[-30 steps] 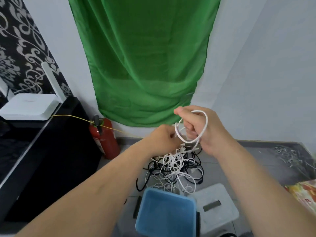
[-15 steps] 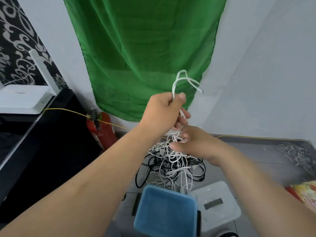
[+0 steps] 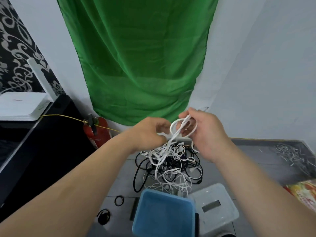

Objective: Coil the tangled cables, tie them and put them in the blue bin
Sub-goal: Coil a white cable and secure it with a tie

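A tangled heap of white and black cables (image 3: 171, 168) lies on the grey floor. Above it I hold a flat white cable (image 3: 183, 128) wound into a small loop. My right hand (image 3: 205, 132) grips the loop with its fingers curled round it. My left hand (image 3: 150, 134) pinches the same cable just left of the loop, and the rest of the cable trails down into the heap. The blue bin (image 3: 164, 214) stands open on the floor, close in front of the heap.
A clear plastic lid (image 3: 215, 207) lies right of the bin. Black hair ties (image 3: 119, 200) lie on the floor to its left. A red fire extinguisher (image 3: 96, 130) stands by the wall beside a black cabinet (image 3: 34, 151). White scraps (image 3: 290, 153) litter the far right.
My left hand has come down from head height to the heap. My right hand has risen and taken the loop, which now sits between both hands.
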`<state>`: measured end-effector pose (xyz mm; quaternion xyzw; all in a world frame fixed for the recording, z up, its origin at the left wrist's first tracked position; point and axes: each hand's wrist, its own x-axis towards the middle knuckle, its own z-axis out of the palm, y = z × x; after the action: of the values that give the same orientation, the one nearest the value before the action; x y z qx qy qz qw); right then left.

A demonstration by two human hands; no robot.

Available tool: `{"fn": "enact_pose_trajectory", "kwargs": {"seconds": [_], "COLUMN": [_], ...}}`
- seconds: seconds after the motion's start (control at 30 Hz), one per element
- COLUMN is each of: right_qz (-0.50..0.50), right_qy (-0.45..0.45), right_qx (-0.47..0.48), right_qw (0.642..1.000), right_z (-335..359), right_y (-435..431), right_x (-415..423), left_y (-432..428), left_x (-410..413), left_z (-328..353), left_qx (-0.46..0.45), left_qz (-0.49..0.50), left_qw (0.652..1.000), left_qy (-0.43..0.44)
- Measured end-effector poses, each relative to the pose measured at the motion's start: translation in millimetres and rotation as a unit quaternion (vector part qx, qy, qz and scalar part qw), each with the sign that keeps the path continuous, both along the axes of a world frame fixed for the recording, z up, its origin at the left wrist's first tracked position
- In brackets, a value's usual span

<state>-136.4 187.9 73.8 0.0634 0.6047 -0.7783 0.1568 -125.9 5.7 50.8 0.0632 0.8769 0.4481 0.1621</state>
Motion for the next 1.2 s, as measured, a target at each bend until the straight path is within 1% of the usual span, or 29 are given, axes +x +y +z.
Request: {"fn": "enact_pose_trajectory", "kwargs": {"seconds": [0.07,0.1,0.17,0.2,0.27,0.33,0.43,0.5,0.57,0.6,0.67,0.7,0.77,0.87,0.93,0.97,1.0,1.03,1.1,1.13,1.2], "right_qz": [-0.017,-0.016,-0.006,0.001,0.012,0.004,-0.008,-0.019,-0.053,-0.078,-0.131,-0.148,-0.15,-0.074,-0.014,0.017,0.05,0.087,0.153,0.166,0.155], "right_qy": [-0.016,-0.02,-0.028,-0.028,-0.012,0.002,0.044,0.071,0.09,0.099,0.12,0.124,0.129,0.125,0.112,0.122,0.147,0.172,0.192,0.184,0.162], "right_qx": [-0.076,-0.095,-0.097,-0.082,-0.011,0.063,0.157,0.209,0.252,0.275,0.302,0.311,0.34,0.397,0.481,0.502,0.499,0.469,0.367,0.314,0.244], "right_qw": [0.997,0.995,0.995,0.996,1.0,0.998,0.987,0.975,0.962,0.953,0.937,0.93,0.92,0.906,0.87,0.856,0.853,0.862,0.897,0.916,0.943], "right_z": [6.3,7.2,7.7,6.8,4.2,2.4,0.9,2.4,2.3,0.8,-2.6,-5.4,-11.2,-23.8,-26.3,-24.7,-21.9,-19.3,-18.8,-20.1,-18.3], "right_y": [-1.5,-1.8,-0.1,2.4,8.9,14.4,19.3,20.2,23.3,27.2,35.9,39.7,43.7,43.2,40.8,37.3,31.1,22.8,5.4,-0.9,-8.6], "right_x": [1.0,1.5,1.3,0.7,-2.1,-3.7,-3.5,-1.8,-2.5,-3.6,-8.6,-10.1,-10.8,-12.1,-10.1,-7.6,-3.5,2.1,11.7,14.4,16.7], "left_y": [1.9,2.9,2.5,1.6,-3.7,-9.6,-18.7,-21.2,-21.6,-22.2,-25.2,-26.4,-28.1,-27.5,-23.9,-20.6,-16.7,-12.0,-2.6,1.3,5.9], "left_x": [3.9,5.0,5.0,5.5,2.8,-0.2,-5.9,-7.7,-8.0,-7.7,-8.4,-8.6,-8.3,-7.3,-5.5,-3.1,-0.4,2.6,9.3,12.2,15.9], "left_z": [-7.2,-11.1,-14.8,-13.8,-14.3,-11.9,-10.4,-7.2,0.3,3.3,5.2,4.7,2.5,0.5,3.4,5.1,6.2,6.9,8.6,9.2,10.9], "left_qx": [0.007,0.019,0.017,-0.001,-0.027,-0.025,-0.044,-0.083,-0.117,-0.102,-0.014,0.023,0.047,0.042,0.031,0.016,-0.001,-0.015,-0.032,-0.026,0.015], "left_qz": [-0.006,-0.003,0.008,0.013,0.038,0.086,0.165,0.201,0.244,0.269,0.315,0.328,0.334,0.297,0.252,0.227,0.201,0.173,0.126,0.111,0.106], "left_qw": [1.0,1.0,0.999,0.998,0.993,0.987,0.969,0.957,0.951,0.952,0.949,0.944,0.942,0.952,0.962,0.967,0.97,0.971,0.966,0.963,0.958], "left_qy": [0.008,0.017,0.046,0.067,0.109,0.137,0.181,0.19,0.147,0.103,0.024,0.004,0.0,0.057,0.098,0.115,0.137,0.167,0.224,0.246,0.267]}}
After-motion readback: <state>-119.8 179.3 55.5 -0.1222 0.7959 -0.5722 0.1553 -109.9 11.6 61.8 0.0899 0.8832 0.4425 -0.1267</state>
